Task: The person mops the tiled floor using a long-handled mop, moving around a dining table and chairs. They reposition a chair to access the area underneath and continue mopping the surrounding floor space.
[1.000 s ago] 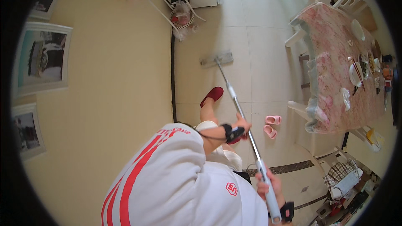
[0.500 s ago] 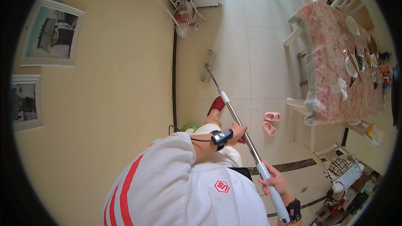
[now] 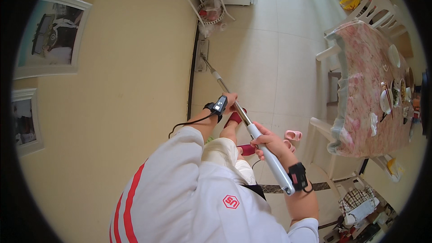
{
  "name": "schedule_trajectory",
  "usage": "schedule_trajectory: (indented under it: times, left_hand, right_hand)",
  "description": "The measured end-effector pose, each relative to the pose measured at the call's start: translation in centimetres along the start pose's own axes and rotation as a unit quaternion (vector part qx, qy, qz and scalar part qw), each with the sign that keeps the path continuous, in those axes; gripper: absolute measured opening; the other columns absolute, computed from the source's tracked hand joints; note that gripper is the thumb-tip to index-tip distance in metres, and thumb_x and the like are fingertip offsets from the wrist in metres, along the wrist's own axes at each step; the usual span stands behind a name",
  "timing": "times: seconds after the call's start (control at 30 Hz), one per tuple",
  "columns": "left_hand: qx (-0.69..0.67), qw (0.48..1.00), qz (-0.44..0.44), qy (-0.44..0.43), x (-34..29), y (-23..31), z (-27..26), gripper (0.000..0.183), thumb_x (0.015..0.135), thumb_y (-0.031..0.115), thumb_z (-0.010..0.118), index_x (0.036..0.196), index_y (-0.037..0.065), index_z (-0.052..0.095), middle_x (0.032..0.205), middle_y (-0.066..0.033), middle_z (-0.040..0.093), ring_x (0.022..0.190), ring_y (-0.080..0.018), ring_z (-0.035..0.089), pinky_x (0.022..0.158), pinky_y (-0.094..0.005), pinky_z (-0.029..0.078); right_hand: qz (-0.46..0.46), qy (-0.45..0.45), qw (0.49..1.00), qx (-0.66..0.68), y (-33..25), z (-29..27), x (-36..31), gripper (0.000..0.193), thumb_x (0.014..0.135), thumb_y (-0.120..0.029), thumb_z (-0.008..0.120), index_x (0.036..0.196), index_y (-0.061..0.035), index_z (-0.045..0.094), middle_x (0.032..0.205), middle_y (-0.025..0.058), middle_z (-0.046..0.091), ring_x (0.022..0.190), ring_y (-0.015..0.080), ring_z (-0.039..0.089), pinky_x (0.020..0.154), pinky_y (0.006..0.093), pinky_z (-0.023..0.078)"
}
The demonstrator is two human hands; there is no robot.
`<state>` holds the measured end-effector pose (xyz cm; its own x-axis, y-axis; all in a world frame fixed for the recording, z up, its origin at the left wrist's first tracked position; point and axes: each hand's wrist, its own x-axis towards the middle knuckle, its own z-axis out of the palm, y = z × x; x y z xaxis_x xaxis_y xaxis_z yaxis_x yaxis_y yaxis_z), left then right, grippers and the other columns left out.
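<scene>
A flat mop (image 3: 243, 116) with a silver pole and a white grip slants across the view, from my right side up to the wall on the left. My left hand (image 3: 231, 102) wraps round the metal pole partway down. Closer to me, my right hand (image 3: 269, 142) closes round the white grip near its top end. The mop's flat rectangular head (image 3: 202, 56) lies on the tiled floor, along the dark baseboard (image 3: 194, 72). Both wrists wear black bands, the left one with a small device.
Ahead, a wire rack (image 3: 211, 15) holding plastic bags stands by the wall. A table (image 3: 360, 121) with a floral cloth and dishes is on the right, with a white chair (image 3: 375, 6) beyond. Pink slippers (image 3: 293, 135) lie on the floor near my feet.
The mop head has moved left and forward, up to the baseboard. Both hands have moved forward and left with the pole. A second red shoe now shows below me.
</scene>
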<state>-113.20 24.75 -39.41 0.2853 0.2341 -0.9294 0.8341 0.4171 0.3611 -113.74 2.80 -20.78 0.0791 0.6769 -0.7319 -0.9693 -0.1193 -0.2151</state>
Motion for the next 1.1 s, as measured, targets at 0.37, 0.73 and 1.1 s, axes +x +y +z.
schedule_trajectory:
  times: [0.37, 0.73, 1.1]
  left_hand:
    - [0.211, 0.967, -0.042, -0.134, 2.1, -5.8, 6.8, 0.048, 0.088, 0.023, 0.041, 0.117, -0.007, 0.018, 0.079, -0.0233, 0.061, 0.062, -0.0358, 0.065, 0.051, -0.048, 0.056]
    - [0.208, 0.951, -0.042, -0.223, -13.4, -7.2, 16.6, 0.079, 0.08, 0.018, 0.054, 0.126, -0.011, -0.004, 0.079, -0.0206, 0.057, 0.052, -0.0288, 0.061, 0.041, -0.0409, 0.055]
    - [0.082, 0.977, -0.004, -0.195, -9.7, -1.1, 9.1, 0.053, 0.081, 0.012, 0.054, 0.111, 0.001, 0.011, 0.076, -0.0177, 0.051, 0.049, -0.0251, 0.059, 0.039, -0.0376, 0.053]
  right_hand:
    - [-0.039, 0.103, 0.973, 0.201, 7.7, -3.8, -6.9, 0.069, 0.082, -0.004, 0.051, 0.143, -0.0162, 0.024, 0.084, 0.0115, 0.055, 0.043, 0.015, 0.049, 0.033, 0.0275, 0.042]
    - [0.082, 0.241, 0.937, 0.24, 11.2, -1.4, -21.4, 0.021, 0.087, -0.028, 0.051, 0.093, -0.0075, 0.048, 0.046, -0.0005, 0.039, 0.034, 0.0118, 0.036, 0.031, 0.0237, 0.033]
    - [-0.036, 0.026, 0.92, 0.389, 4.5, 0.6, -14.3, 0.069, 0.081, -0.006, 0.049, 0.143, -0.0227, 0.022, 0.083, 0.0153, 0.053, 0.04, 0.0189, 0.047, 0.032, 0.032, 0.041]
